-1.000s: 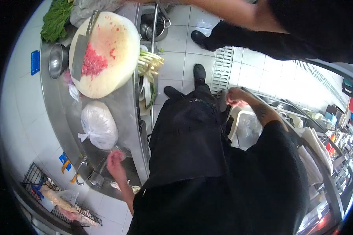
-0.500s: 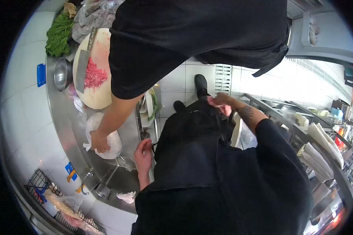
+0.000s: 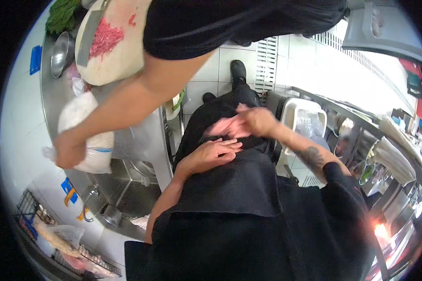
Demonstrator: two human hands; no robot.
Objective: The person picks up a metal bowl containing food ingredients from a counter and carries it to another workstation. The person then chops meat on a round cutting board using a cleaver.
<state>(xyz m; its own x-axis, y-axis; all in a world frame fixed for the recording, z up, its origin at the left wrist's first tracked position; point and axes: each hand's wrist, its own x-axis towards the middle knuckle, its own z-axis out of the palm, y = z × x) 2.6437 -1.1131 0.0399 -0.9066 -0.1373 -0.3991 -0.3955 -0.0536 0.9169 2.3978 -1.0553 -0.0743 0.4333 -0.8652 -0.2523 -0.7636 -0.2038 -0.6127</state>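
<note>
My right hand [image 3: 260, 122] is closed around a pink cloth [image 3: 226, 127], which hangs in front of my black apron [image 3: 229, 187]. Just below the cloth, my left hand [image 3: 212, 157] lies over the apron with its fingers stretched out and nothing in it. The left fingertips come close to the cloth; whether they touch it I cannot tell. The cloth and right hand are slightly blurred.
A co-worker's hand [image 3: 70, 150] grips a filled white bag [image 3: 79, 117] beside the sink [image 3: 122, 187]. A cleaver [image 3: 90, 37] and minced meat [image 3: 107, 40] lie on a round cutting board [image 3: 112, 70]. A white tub [image 3: 290, 114] stands at right.
My right hand has brought the pink cloth leftward across my front. My left hand has come up and inward from the counter side. The co-worker has shifted the white bag, and the view has tilted.
</note>
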